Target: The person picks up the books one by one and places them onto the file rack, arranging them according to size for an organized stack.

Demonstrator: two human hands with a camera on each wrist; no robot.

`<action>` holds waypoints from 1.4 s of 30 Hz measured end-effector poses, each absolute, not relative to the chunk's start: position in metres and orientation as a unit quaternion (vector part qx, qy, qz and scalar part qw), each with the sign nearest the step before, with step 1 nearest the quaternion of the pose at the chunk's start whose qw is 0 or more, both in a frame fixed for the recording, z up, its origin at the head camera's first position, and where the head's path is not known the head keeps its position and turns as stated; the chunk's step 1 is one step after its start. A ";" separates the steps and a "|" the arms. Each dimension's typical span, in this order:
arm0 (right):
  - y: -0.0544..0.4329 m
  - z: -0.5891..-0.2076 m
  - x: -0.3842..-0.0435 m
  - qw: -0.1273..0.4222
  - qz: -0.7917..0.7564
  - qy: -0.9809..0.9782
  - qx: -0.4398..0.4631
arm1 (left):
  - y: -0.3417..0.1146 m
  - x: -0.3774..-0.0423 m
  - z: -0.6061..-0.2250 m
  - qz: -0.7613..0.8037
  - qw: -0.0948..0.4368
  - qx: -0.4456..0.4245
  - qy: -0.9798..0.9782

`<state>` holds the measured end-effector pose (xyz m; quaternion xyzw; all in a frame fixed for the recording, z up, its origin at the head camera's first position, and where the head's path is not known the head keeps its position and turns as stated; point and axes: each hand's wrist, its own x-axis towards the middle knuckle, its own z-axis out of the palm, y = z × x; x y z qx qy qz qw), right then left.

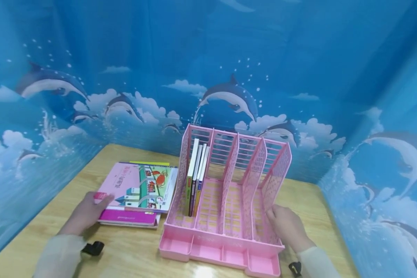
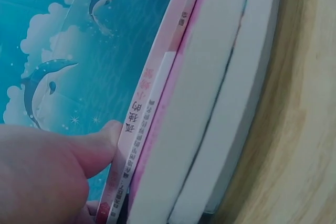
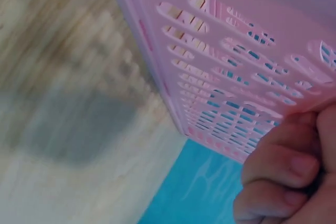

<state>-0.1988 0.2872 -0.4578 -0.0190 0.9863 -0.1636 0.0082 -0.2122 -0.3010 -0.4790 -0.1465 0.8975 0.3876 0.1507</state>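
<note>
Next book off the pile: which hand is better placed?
Left, I'd say: the left hand has its thumb on the top book. The right hand is at the right side of the rack, which stands between it and that book.

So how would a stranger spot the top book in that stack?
On the wooden table, a stack of books lies left of the pink rack. The left hand grips its top book: pale pink, picturing a red crab, unlike the magenta book below.
</note>
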 end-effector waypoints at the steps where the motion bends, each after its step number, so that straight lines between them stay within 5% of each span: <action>1: 0.287 -0.456 -0.198 0.008 -0.158 0.987 -0.019 | -0.300 -0.213 -0.479 0.389 0.149 -0.143 0.898; 12: 0.284 -0.454 -0.196 0.025 -0.167 0.986 0.000 | -0.299 -0.210 -0.475 0.384 0.124 -0.148 0.903; 27: 0.281 -0.454 -0.195 0.035 -0.192 0.980 0.026 | -0.292 -0.201 -0.455 0.442 -0.001 -0.173 0.880; 34: 0.280 -0.455 -0.195 0.045 -0.221 0.973 0.038 | -0.272 -0.190 -0.403 0.634 -0.180 -0.146 0.738; 42: 0.282 -0.457 -0.196 0.041 -0.226 0.973 0.034 | -0.225 -0.170 -0.368 0.465 -0.391 -0.046 0.793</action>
